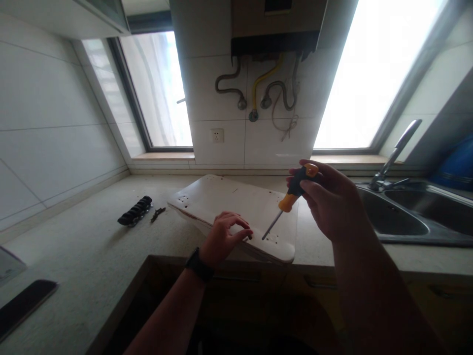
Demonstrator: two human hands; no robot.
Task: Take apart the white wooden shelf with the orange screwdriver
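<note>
A white board (221, 197) with small holes near its corners lies on the counter, its near edge showing layers. My right hand (328, 197) is closed round the handle of a screwdriver (289, 202) with a black and orange grip. The screwdriver slants down to the left, its tip close to the holes at the board's near right corner; I cannot tell if it touches. At the board's front edge, my left hand (225, 236) pinches a small dark screw-like piece (250, 237) between thumb and forefinger. A dark watch (199, 265) is on the left wrist.
A black ribbed object (135, 211) and several small dark metal pieces (158, 214) lie left of the board. A dark flat object (27, 303) rests on the left counter (84, 266). At right stand a steel sink (402, 241) and tap (395, 153). Hoses hang under a wall heater (277, 29).
</note>
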